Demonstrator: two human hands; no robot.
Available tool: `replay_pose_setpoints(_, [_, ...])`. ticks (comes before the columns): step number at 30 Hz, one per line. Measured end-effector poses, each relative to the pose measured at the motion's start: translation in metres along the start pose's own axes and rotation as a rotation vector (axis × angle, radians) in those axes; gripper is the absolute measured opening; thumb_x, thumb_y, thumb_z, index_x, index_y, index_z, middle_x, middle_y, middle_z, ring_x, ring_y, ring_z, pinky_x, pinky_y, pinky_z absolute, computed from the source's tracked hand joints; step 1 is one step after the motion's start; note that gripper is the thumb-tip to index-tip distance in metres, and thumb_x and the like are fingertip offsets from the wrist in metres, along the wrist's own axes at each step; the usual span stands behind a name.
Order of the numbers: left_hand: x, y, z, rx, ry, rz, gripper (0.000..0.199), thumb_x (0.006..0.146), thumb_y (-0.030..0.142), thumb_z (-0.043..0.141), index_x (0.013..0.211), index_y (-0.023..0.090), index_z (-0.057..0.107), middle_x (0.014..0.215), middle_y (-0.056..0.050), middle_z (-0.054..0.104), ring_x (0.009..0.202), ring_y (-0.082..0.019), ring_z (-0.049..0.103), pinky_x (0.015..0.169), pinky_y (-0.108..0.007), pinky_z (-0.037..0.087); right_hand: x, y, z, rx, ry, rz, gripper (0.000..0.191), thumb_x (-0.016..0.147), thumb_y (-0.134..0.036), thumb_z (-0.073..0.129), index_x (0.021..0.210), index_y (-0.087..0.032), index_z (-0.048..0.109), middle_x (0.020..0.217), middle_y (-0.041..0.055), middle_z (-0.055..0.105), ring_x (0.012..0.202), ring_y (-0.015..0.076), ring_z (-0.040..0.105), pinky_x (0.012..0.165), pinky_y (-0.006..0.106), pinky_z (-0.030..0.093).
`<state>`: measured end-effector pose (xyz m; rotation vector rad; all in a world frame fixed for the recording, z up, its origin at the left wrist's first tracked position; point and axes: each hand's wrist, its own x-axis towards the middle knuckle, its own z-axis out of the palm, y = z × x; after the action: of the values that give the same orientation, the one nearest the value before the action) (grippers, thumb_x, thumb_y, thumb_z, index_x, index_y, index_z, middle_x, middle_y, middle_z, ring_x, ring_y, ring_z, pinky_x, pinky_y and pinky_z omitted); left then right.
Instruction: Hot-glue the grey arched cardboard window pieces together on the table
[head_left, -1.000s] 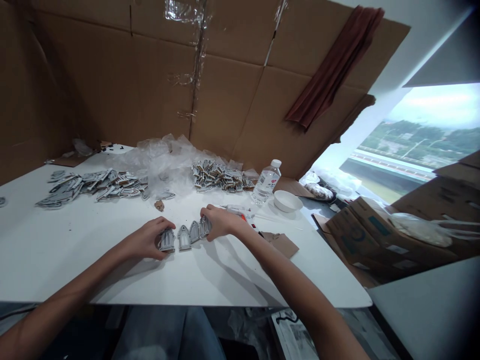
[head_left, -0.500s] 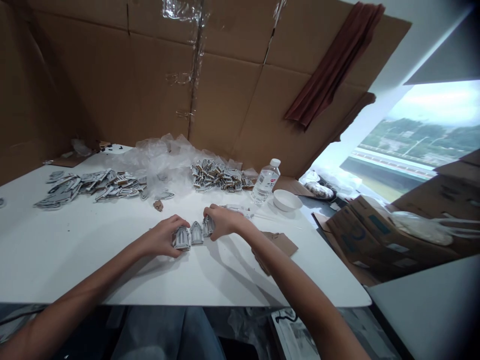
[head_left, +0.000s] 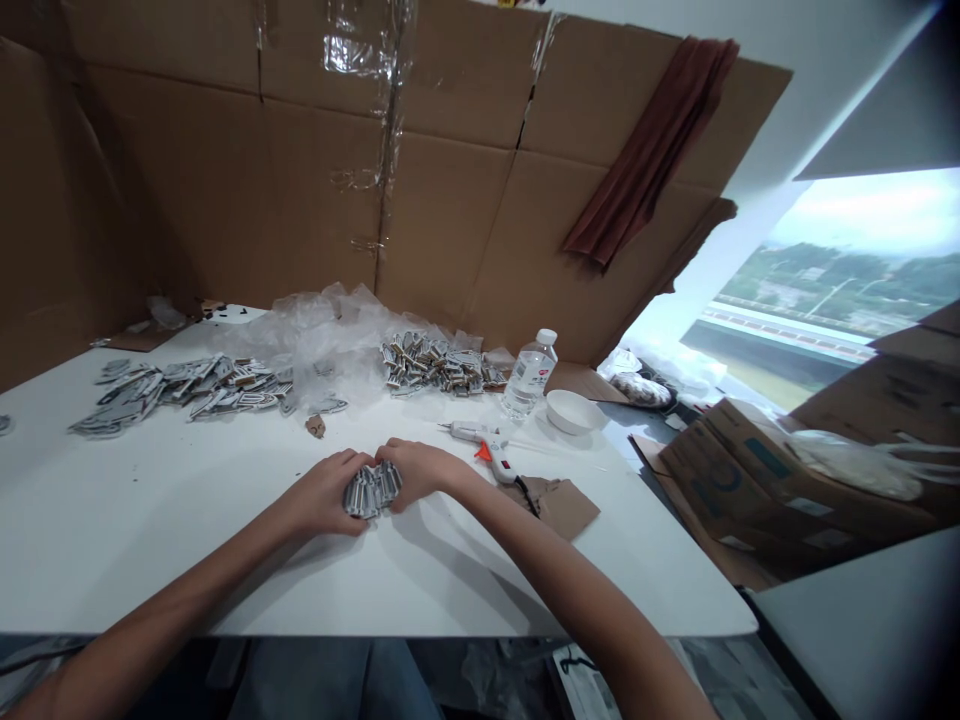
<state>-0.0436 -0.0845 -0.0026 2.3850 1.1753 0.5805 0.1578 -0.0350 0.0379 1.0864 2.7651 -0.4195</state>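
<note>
Near the front middle of the white table (head_left: 187, 560), both hands close around a cluster of small grey-and-white arched pieces (head_left: 370, 490). My left hand (head_left: 328, 492) grips the cluster from the left, its thumb at the near side. From the right, my right hand (head_left: 409, 470) holds the same cluster with curled fingers. The pieces stand packed side by side; their undersides are hidden. To the right lies a white glue gun (head_left: 496, 455) with an orange trigger, its black cord running over a cardboard piece (head_left: 571, 508).
A pile of flat grey pieces (head_left: 135, 395) lies at the left; another pile (head_left: 442, 365) sits behind the hands beside crumpled plastic (head_left: 330, 335). A water bottle (head_left: 529, 375) and white bowl (head_left: 574, 411) stand at the right. Cardboard walls (head_left: 300, 200) rise behind.
My right hand has moved left, bringing its pieces against those in my left hand; the single piece between them has joined the cluster. The glue gun, earlier mostly covered, now shows. The view has tilted slightly up.
</note>
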Motion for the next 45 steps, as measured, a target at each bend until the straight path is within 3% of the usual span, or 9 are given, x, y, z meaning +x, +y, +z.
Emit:
replay_pose_setpoints(5, [0.003,-0.002,0.005,-0.026,0.023,-0.02,0.056,0.062,0.029,0.068,0.115,0.022,0.051,0.103,-0.006,0.057,0.091,-0.025,0.058,0.075,-0.032,0.045,-0.004,0.001,-0.004,-0.024,0.021,0.011,0.067,0.053,-0.044,0.079,0.112,-0.02,0.057,0.108,0.0073,0.06,0.087,0.0224,0.062,0.066,0.027,0.044])
replay_pose_setpoints(8, [0.005,-0.002,0.004,-0.013,0.009,-0.041,0.059,0.061,0.03,0.068,0.116,0.022,0.05,0.103,-0.006,0.057,0.089,-0.025,0.058,0.075,-0.032,0.045,-0.007,0.017,-0.026,-0.033,0.05,0.048,0.071,0.052,-0.043,0.08,0.116,-0.021,0.057,0.112,0.007,0.061,0.09,0.0222,0.062,0.067,0.026,0.044])
replay_pose_setpoints(13, [0.018,-0.001,-0.014,-0.022,0.033,-0.115,0.059,0.059,0.028,0.068,0.116,0.021,0.051,0.105,-0.006,0.059,0.09,-0.026,0.059,0.077,-0.033,0.046,-0.002,0.082,-0.094,-0.056,0.155,0.244,0.07,0.057,-0.039,0.079,0.121,-0.021,0.057,0.117,0.009,0.061,0.102,0.0262,0.06,0.076,0.028,0.046])
replay_pose_setpoints(17, [0.053,0.0,-0.04,-0.051,0.177,-0.162,0.058,0.059,0.03,0.07,0.114,0.023,0.053,0.104,-0.004,0.062,0.09,-0.026,0.06,0.074,-0.032,0.046,0.013,0.145,-0.141,-0.051,0.242,0.476,0.066,0.058,-0.036,0.083,0.118,-0.019,0.059,0.121,0.0123,0.059,0.108,0.0305,0.057,0.084,0.036,0.048])
replay_pose_setpoints(20, [0.093,-0.001,-0.056,-0.061,0.249,-0.134,0.059,0.061,0.031,0.071,0.116,0.022,0.052,0.109,-0.005,0.062,0.093,-0.026,0.061,0.077,-0.032,0.048,0.026,0.183,-0.156,0.007,0.297,0.593,0.045,0.083,-0.039,0.066,0.121,-0.017,0.056,0.123,0.0102,0.057,0.106,0.0236,0.058,0.088,0.042,0.049])
replay_pose_setpoints(25, [0.171,-0.012,-0.057,-0.061,0.375,-0.051,0.056,0.064,0.031,0.071,0.116,0.021,0.051,0.116,-0.005,0.061,0.102,-0.026,0.06,0.086,-0.034,0.048,0.05,0.223,-0.151,0.135,0.376,0.668,0.036,0.091,-0.037,0.057,0.121,-0.016,0.056,0.12,0.0081,0.058,0.102,0.0204,0.06,0.086,0.041,0.052])
replay_pose_setpoints(32, [0.251,-0.041,-0.013,0.028,0.566,-0.044,0.062,0.066,0.035,0.072,0.121,0.019,0.047,0.122,-0.011,0.057,0.118,-0.031,0.05,0.101,-0.044,0.038,0.076,0.257,-0.128,0.252,0.485,0.753,0.038,0.091,-0.037,0.057,0.122,-0.016,0.055,0.122,0.0086,0.057,0.104,0.021,0.059,0.087,0.042,0.051])
replay_pose_setpoints(38, [0.257,-0.054,0.02,0.146,0.564,-0.07,0.075,0.069,0.039,0.072,0.134,0.02,0.041,0.136,-0.016,0.048,0.132,-0.037,0.036,0.112,-0.056,0.017,0.083,0.266,-0.115,0.326,0.467,0.768,0.037,0.091,-0.038,0.056,0.121,-0.016,0.055,0.12,0.0084,0.058,0.103,0.0205,0.06,0.086,0.041,0.052])
replay_pose_setpoints(45, [0.244,-0.068,0.03,0.24,0.506,-0.114,0.095,0.067,0.057,0.072,0.146,0.025,0.03,0.156,-0.017,0.023,0.144,-0.041,0.014,0.111,-0.065,0.002,0.084,0.259,-0.114,0.333,0.458,0.729,0.037,0.091,-0.038,0.056,0.122,-0.016,0.055,0.121,0.0087,0.058,0.104,0.0205,0.059,0.087,0.042,0.051])
